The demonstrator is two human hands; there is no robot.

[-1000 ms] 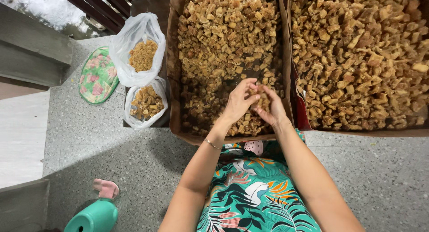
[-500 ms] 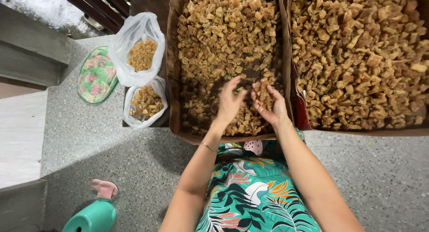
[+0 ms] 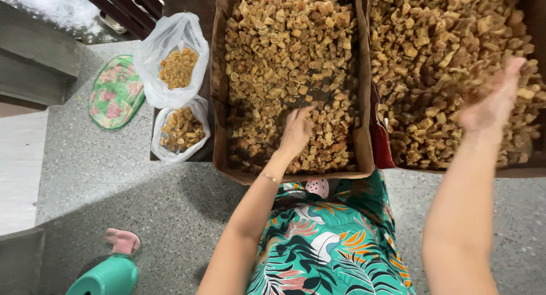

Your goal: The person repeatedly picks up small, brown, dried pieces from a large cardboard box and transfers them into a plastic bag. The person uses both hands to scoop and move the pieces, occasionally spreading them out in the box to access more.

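Two cardboard boxes lie in front of me, both full of brown dried chunks. My left hand rests on the chunks in the left box. Its fingers are bent down into the pile near the front, and their tips are hidden. My right hand hangs blurred above the right box with its fingers spread. A few blurred chunks are in the air just beside it. My lap in a green leaf-print dress sits below the boxes.
Left of the boxes stand two white plastic bags, a larger one and a smaller one, both holding chunks. A round flowered mat lies further left on the speckled floor. A pink slipper and a teal stool are at bottom left.
Both hands were together over the left box. My right hand has swung to the right, over the right box, and opened. My left hand stayed in the left box.
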